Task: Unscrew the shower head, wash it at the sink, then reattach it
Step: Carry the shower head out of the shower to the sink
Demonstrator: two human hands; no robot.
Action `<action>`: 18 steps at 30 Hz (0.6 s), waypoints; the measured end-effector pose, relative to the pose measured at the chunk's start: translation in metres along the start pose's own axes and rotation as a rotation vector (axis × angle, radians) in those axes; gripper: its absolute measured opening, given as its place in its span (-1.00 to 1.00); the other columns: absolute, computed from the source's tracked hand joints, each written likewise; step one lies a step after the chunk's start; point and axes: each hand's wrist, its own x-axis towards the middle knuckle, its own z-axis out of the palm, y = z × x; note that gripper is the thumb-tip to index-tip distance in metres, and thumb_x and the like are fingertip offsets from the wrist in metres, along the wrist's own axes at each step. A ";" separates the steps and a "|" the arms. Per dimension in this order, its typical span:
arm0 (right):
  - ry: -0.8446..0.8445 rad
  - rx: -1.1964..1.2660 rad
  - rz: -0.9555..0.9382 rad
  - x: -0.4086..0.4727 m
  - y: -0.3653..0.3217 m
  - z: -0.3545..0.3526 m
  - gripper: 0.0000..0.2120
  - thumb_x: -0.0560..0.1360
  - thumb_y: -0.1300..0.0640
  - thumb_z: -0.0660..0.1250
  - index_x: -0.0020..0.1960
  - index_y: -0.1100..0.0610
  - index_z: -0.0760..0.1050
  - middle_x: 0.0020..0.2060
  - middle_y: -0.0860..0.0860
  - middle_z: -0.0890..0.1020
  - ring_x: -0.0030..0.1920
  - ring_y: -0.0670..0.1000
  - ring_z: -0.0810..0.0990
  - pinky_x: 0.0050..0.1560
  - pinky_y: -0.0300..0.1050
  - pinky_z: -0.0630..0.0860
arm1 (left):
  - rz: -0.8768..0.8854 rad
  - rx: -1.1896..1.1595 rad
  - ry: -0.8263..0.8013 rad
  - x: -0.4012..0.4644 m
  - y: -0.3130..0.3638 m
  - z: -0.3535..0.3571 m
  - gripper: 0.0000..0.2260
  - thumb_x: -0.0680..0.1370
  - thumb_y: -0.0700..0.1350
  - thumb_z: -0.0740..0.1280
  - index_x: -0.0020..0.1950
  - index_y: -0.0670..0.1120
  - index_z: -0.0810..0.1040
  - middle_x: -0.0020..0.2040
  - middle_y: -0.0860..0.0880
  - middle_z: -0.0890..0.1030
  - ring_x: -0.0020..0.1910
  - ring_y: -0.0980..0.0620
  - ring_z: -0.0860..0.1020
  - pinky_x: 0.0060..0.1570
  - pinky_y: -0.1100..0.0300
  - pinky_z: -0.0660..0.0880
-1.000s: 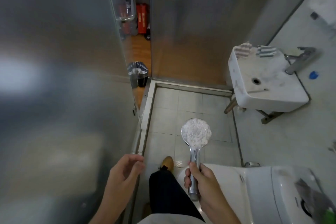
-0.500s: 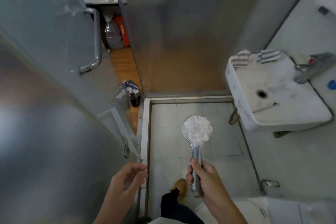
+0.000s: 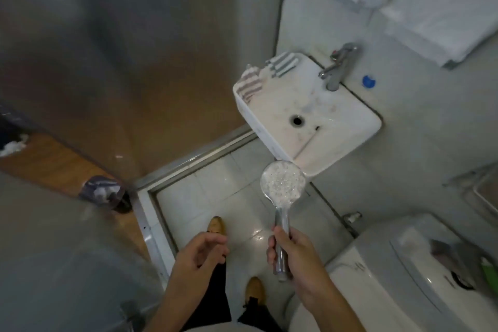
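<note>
**Shower head in hand, short of the sink**

Right hand (image 3: 292,256) is wrapped around the chrome handle of the shower head (image 3: 282,185), face up, held over the floor tiles (image 3: 204,191) just in front of the sink's (image 3: 318,121) near corner. Left hand (image 3: 199,253) carries nothing, fingers loosely curled.

Risks, my read:
- Smooth handle held one-handed; a slip drops it on tile.
- Head is close to the basin edge, so swinging in could knock it.
- Striped cloths (image 3: 252,82) on the rim could get soaked once the tap (image 3: 336,67) runs.

Head: round, chrome rim, whitish speckled face. Possibly limescale; too blurred to confirm.
</note>
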 end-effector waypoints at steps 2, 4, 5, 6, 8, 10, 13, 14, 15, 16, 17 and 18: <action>0.060 0.043 -0.007 0.012 -0.012 0.000 -0.82 0.63 0.16 0.21 -0.05 0.26 0.43 -0.36 0.12 0.51 -0.45 0.00 0.47 -0.49 -0.19 0.42 | 0.005 0.024 -0.085 0.036 0.010 0.009 -0.87 0.55 -0.32 0.33 -0.06 -0.13 0.65 -0.18 -0.15 0.69 -0.24 -0.03 0.65 -0.15 0.25 0.58; 0.106 0.098 -0.020 0.026 -0.025 0.004 -0.83 0.63 0.17 0.21 -0.05 0.28 0.42 -0.36 0.14 0.50 -0.47 0.01 0.47 -0.49 -0.19 0.42 | 0.018 0.059 -0.173 0.074 0.021 0.017 -0.86 0.56 -0.33 0.32 -0.06 -0.14 0.64 -0.19 -0.16 0.68 -0.25 -0.04 0.64 -0.15 0.22 0.58; 0.133 0.130 -0.029 0.036 -0.032 0.007 -0.82 0.63 0.18 0.21 -0.07 0.29 0.43 -0.37 0.15 0.51 -0.47 0.02 0.47 -0.48 -0.17 0.42 | 0.023 0.081 -0.220 0.093 0.027 0.022 -0.85 0.56 -0.33 0.31 -0.07 -0.14 0.64 -0.20 -0.16 0.68 -0.26 -0.04 0.63 -0.15 0.19 0.58; 0.158 0.163 -0.040 0.046 -0.040 0.012 -0.81 0.62 0.18 0.22 -0.11 0.28 0.44 -0.38 0.15 0.52 -0.47 0.04 0.47 -0.47 -0.15 0.41 | 0.021 0.099 -0.257 0.113 0.033 0.026 -0.85 0.56 -0.32 0.31 -0.07 -0.13 0.64 -0.21 -0.14 0.68 -0.26 -0.02 0.63 -0.15 0.18 0.58; 0.199 0.216 -0.055 0.069 -0.056 0.023 -0.81 0.61 0.18 0.23 -0.12 0.27 0.48 -0.39 0.14 0.55 -0.46 0.07 0.48 -0.44 -0.12 0.41 | -0.009 0.138 -0.300 0.153 0.047 0.033 -0.89 0.56 -0.27 0.33 -0.08 -0.12 0.63 -0.23 -0.12 0.69 -0.28 0.03 0.64 -0.15 0.17 0.57; 0.239 0.269 -0.063 0.093 -0.073 0.038 -0.83 0.62 0.16 0.22 -0.02 0.27 0.48 -0.36 0.15 0.57 -0.44 0.09 0.50 -0.41 -0.11 0.44 | -0.059 0.199 -0.339 0.192 0.060 0.040 -0.91 0.58 -0.16 0.32 -0.07 -0.12 0.62 -0.23 -0.09 0.70 -0.29 0.06 0.63 -0.13 0.13 0.55; 0.287 0.263 -0.107 0.119 -0.091 0.054 -0.75 0.63 0.12 0.19 -0.01 0.31 0.50 -0.38 0.20 0.57 -0.45 0.10 0.51 -0.43 -0.12 0.45 | -0.151 0.240 -0.436 0.231 0.077 0.058 -0.78 0.60 -0.06 0.28 -0.03 -0.20 0.60 -0.20 -0.08 0.69 -0.27 0.01 0.64 -0.12 0.07 0.57; 0.316 0.223 -0.123 0.127 -0.097 0.061 -0.69 0.64 0.08 0.17 -0.06 0.30 0.53 -0.40 0.22 0.56 -0.44 0.09 0.51 -0.41 -0.13 0.47 | -0.182 0.221 -0.476 0.243 0.082 0.062 -0.73 0.60 -0.05 0.26 -0.03 -0.26 0.59 -0.22 -0.10 0.67 -0.29 -0.02 0.63 -0.14 0.04 0.58; 0.346 0.167 -0.135 0.135 -0.102 0.066 -0.63 0.64 0.04 0.15 -0.12 0.29 0.55 -0.42 0.24 0.57 -0.43 0.09 0.52 -0.39 -0.13 0.48 | -0.204 0.210 -0.515 0.253 0.086 0.066 -0.69 0.61 -0.03 0.25 -0.06 -0.29 0.58 -0.26 -0.12 0.64 -0.31 -0.05 0.61 -0.16 0.01 0.58; 0.378 0.109 -0.142 0.140 -0.105 0.072 -0.57 0.65 0.02 0.14 -0.19 0.28 0.56 -0.43 0.24 0.57 -0.42 0.09 0.54 -0.36 -0.14 0.49 | -0.209 0.223 -0.551 0.262 0.090 0.070 -0.67 0.61 -0.01 0.24 -0.10 -0.27 0.57 -0.30 -0.12 0.61 -0.32 -0.05 0.59 -0.17 0.00 0.57; 0.407 0.063 -0.152 0.145 -0.107 0.076 -0.54 0.65 0.00 0.13 -0.23 0.27 0.56 -0.43 0.22 0.58 -0.41 0.08 0.55 -0.35 -0.15 0.48 | -0.207 0.259 -0.577 0.269 0.093 0.072 -0.67 0.61 0.03 0.23 -0.15 -0.20 0.57 -0.31 -0.10 0.60 -0.31 -0.04 0.58 -0.18 0.01 0.55; 0.441 0.039 -0.149 0.149 -0.106 0.078 -0.55 0.64 -0.01 0.13 -0.24 0.25 0.57 -0.41 0.21 0.61 -0.38 0.08 0.58 -0.34 -0.15 0.49 | -0.213 0.295 -0.598 0.273 0.095 0.075 -0.70 0.61 0.04 0.22 -0.16 -0.14 0.57 -0.28 -0.07 0.61 -0.28 -0.01 0.58 -0.17 0.07 0.53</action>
